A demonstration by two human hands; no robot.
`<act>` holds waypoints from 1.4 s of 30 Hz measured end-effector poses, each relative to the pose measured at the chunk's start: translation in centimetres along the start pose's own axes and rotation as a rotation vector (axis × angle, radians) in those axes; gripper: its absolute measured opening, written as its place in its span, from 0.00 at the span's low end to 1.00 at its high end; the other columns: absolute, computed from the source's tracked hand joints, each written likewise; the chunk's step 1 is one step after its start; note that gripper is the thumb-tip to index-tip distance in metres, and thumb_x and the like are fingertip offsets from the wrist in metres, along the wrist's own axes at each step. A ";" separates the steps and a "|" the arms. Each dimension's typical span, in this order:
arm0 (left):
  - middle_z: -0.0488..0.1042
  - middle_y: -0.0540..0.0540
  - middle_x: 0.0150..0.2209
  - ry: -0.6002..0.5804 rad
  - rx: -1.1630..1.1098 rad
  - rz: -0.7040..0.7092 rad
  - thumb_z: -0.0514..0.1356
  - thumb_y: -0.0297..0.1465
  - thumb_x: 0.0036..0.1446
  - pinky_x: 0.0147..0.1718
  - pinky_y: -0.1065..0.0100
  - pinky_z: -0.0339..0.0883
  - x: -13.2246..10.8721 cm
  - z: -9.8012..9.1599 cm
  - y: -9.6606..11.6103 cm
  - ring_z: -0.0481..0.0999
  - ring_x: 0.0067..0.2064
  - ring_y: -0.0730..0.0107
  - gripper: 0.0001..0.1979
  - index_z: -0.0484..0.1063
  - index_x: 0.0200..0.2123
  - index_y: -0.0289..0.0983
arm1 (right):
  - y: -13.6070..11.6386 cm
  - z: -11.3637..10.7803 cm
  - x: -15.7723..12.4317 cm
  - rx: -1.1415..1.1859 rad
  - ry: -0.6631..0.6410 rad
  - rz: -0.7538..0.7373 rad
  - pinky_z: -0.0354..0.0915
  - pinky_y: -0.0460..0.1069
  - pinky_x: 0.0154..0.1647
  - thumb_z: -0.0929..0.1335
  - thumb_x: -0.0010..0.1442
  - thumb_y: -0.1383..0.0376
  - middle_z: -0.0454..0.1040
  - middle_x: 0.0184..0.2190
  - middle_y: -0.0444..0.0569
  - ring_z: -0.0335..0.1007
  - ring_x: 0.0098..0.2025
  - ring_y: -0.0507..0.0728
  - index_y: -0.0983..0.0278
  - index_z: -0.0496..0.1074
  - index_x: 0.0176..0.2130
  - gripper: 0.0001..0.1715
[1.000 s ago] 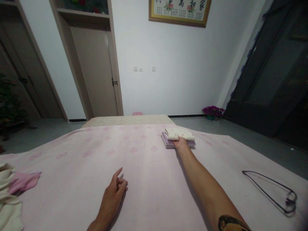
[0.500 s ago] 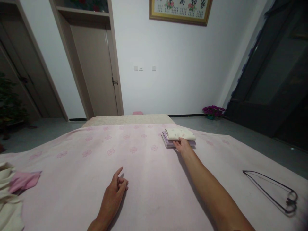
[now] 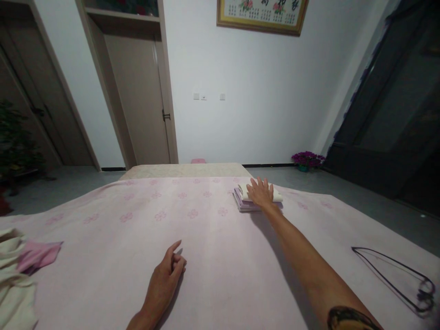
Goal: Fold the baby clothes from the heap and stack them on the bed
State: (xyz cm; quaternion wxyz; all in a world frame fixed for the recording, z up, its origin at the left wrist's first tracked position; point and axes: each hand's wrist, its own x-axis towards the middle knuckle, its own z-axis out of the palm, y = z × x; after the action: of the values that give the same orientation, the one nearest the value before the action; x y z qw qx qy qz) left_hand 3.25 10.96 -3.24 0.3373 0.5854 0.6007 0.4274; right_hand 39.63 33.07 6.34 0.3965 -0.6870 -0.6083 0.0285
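Note:
A small stack of folded cloths [image 3: 244, 203], a cream flowered one on top of lilac ones, lies far out on the pink flowered sheet [image 3: 206, 256]. My right hand [image 3: 261, 192] is stretched out and rests flat on top of the stack, fingers spread, holding nothing. My left hand [image 3: 165, 284] lies on the sheet near me, fingers loosely curled with the index finger pointing forward, nothing in it.
A black wire hanger [image 3: 395, 279] lies on the sheet at the right. Cream and pink cloths [image 3: 17, 270] are heaped at the left edge. Beyond the sheet are grey floor, a closed door [image 3: 140, 96], a potted purple plant [image 3: 307, 160] and dark glass doors.
My right hand has moved from the near edge of the stack up onto its top and now lies flat on it. The left hand has stayed put.

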 end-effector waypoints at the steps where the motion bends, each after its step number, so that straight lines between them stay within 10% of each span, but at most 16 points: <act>1: 0.76 0.48 0.34 -0.003 0.004 -0.001 0.54 0.45 0.61 0.40 0.64 0.67 0.0 0.0 0.1 0.79 0.35 0.61 0.29 0.63 0.62 0.37 | 0.6 0.5 0.2 -0.050 -0.037 0.017 0.26 0.70 0.69 0.67 0.62 0.60 0.57 0.69 0.52 0.33 0.73 0.67 0.59 0.71 0.57 0.24; 14: 0.76 0.48 0.33 0.004 0.021 0.007 0.54 0.42 0.60 0.37 0.66 0.66 0.0 0.0 0.6 0.77 0.34 0.63 0.27 0.67 0.60 0.38 | 1.7 1.7 -1.5 -0.094 -0.156 0.056 0.27 0.69 0.69 0.63 0.67 0.57 0.59 0.68 0.57 0.40 0.72 0.66 0.62 0.69 0.59 0.24; 18: 0.76 0.48 0.32 0.014 0.000 0.023 0.53 0.40 0.60 0.37 0.66 0.66 0.0 0.0 0.7 0.78 0.33 0.63 0.26 0.68 0.59 0.37 | -0.7 2.2 -7.1 -0.025 -0.023 -0.215 0.36 0.63 0.71 0.58 0.68 0.62 0.61 0.67 0.53 0.43 0.72 0.61 0.60 0.67 0.60 0.25; 25: 0.74 0.49 0.32 0.029 -0.118 0.056 0.54 0.39 0.61 0.39 0.65 0.69 -0.1 0.0 0.6 0.78 0.33 0.66 0.26 0.67 0.60 0.36 | -3.1 4.4 -20.6 0.167 -0.415 -0.333 0.44 0.64 0.70 0.65 0.64 0.56 0.65 0.65 0.53 0.53 0.69 0.66 0.57 0.73 0.57 0.23; 31: 0.75 0.44 0.39 0.114 -0.246 0.094 0.55 0.34 0.61 0.38 0.66 0.71 0.2 -0.3 0.2 0.76 0.34 0.69 0.24 0.66 0.60 0.35 | -4.3 3.9 -23.9 -0.026 -0.499 -0.399 0.35 0.62 0.72 0.62 0.66 0.55 0.59 0.69 0.50 0.47 0.72 0.63 0.56 0.67 0.63 0.29; 36: 0.76 0.41 0.47 0.301 0.057 0.271 0.53 0.28 0.60 0.52 0.59 0.66 2.0 -5.7 -0.4 0.74 0.49 0.61 0.21 0.70 0.56 0.38 | -4.5 4.0 -23.3 -0.169 -0.466 -0.451 0.41 0.61 0.72 0.59 0.67 0.55 0.61 0.67 0.49 0.51 0.70 0.62 0.57 0.67 0.63 0.29; 42: 0.68 0.36 0.58 0.692 0.708 0.235 0.55 0.27 0.59 0.62 0.48 0.53 4.5 -19.8 -1.8 0.62 0.62 0.47 0.24 0.68 0.59 0.35 | -4.0 4.7 -23.4 -0.180 -0.396 -0.474 0.45 0.62 0.71 0.59 0.66 0.55 0.64 0.66 0.50 0.55 0.69 0.62 0.55 0.69 0.61 0.28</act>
State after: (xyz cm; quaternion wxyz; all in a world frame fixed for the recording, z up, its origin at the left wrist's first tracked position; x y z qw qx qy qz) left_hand -15.83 13.15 3.63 -0.1512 0.5514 0.7155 0.4015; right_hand 27.86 15.11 -4.90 0.2037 -0.5396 -0.8167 0.0148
